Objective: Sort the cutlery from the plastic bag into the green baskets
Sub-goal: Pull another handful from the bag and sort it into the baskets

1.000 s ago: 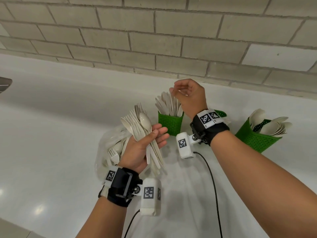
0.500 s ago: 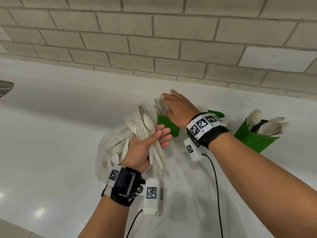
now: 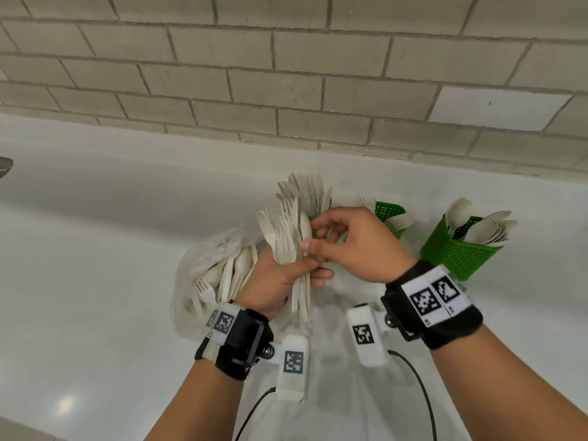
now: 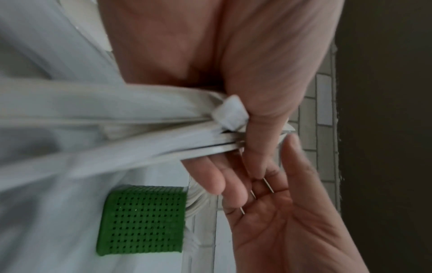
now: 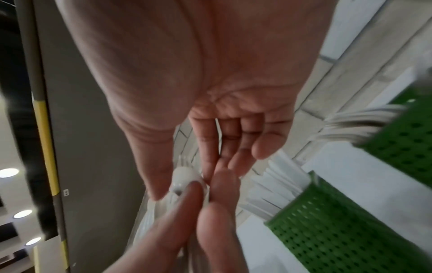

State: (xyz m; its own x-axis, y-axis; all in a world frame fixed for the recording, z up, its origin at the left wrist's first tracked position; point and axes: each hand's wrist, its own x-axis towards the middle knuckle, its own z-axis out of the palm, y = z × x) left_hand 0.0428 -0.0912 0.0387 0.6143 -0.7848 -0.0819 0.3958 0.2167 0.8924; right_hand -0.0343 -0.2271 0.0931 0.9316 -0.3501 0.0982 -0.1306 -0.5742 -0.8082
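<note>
Reaching back from knife basket (image 3: pixel 313 232), your right hand (image 3: pixel 356 246) now meets bundle (image 3: pixel 286 237), fingertips nipping spoon (image 3: pixel 304 224), not yet pulled free. Left hand (image 3: pixel 280 281) clamps bundle above plastic bag (image 3: pixel 203 275). Knife delivered; spoon basket (image 3: pixel 455 253) likely next.

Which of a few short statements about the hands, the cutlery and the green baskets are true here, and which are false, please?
1. The left hand grips a bunch of cutlery. True.
2. The right hand rests flat on the counter. False: it is raised at the bunch.
3. The rightmost green basket holds spoons. True.
4. The plastic bag is empty. False: cutlery shows inside.
5. All baskets are empty. False: each visible one holds cutlery.
</note>
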